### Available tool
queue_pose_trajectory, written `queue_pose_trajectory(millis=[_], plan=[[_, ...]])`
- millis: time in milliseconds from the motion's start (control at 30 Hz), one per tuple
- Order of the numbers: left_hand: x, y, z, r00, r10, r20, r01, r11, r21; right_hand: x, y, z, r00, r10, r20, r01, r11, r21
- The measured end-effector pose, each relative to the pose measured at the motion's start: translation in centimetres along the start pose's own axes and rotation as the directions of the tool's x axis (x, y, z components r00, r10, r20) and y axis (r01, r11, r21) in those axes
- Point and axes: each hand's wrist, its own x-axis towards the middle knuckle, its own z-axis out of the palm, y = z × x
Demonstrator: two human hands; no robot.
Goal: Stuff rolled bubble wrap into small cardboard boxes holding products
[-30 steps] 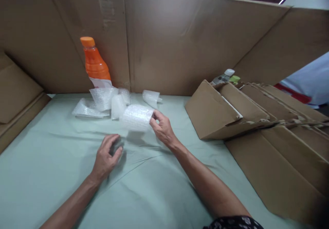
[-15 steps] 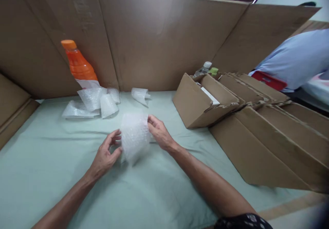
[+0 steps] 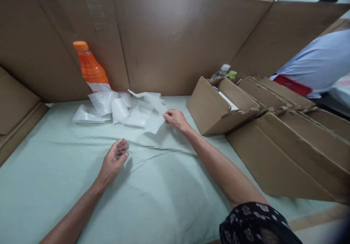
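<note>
My right hand [image 3: 176,119] pinches the right edge of a sheet of bubble wrap [image 3: 156,123], translucent and partly unrolled near the back of the cloth. The sheet reaches left toward several crumpled bubble wrap pieces [image 3: 102,103]; where it ends and the others begin I cannot tell. My left hand [image 3: 112,160] rests low over the green cloth [image 3: 153,193], fingers apart and holding nothing. Behind the pile an orange bottle [image 3: 94,67] with an orange cap leans against cardboard.
A tall cardboard wall [image 3: 188,39] closes off the back. Several open cardboard boxes [image 3: 213,109] stand on the right, one with a white item inside. Behind them are a clear bottle [image 3: 221,70] and a green cap [image 3: 232,74]. A person in light blue [image 3: 325,58] is beyond.
The bubble wrap has moved away from between my hands to the back, drawn by my right hand. My left hand has let go of it and stays nearly in place.
</note>
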Motion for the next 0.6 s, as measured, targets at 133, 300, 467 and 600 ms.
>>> queue_pose_trajectory(millis=[133,300,467,600], plan=[[-0.1,0.5,-0.1,0.999,-0.031,-0.015,0.03,0.998,-0.063,-4.2,-0.4,-0.6,0.997,-0.066,0.035,0.063,0.994,0.09],[0.0,2.5,-0.9,0.987,-0.127,-0.1,0.104,0.973,-0.205,-11.4,-3.8,2.1,0.951,-0.233,0.203,0.118,0.881,0.457],[-1.1,4.0,-2.2,0.992,-0.127,-0.023,0.124,0.986,-0.112,-16.3,-5.9,4.4,0.626,-0.473,0.62,0.051,0.818,0.573],[-2.4,4.0,-3.3,0.997,-0.052,0.054,0.042,0.983,0.177,-17.1,-4.7,2.8,0.379,-0.495,0.782,0.093,0.861,0.5]])
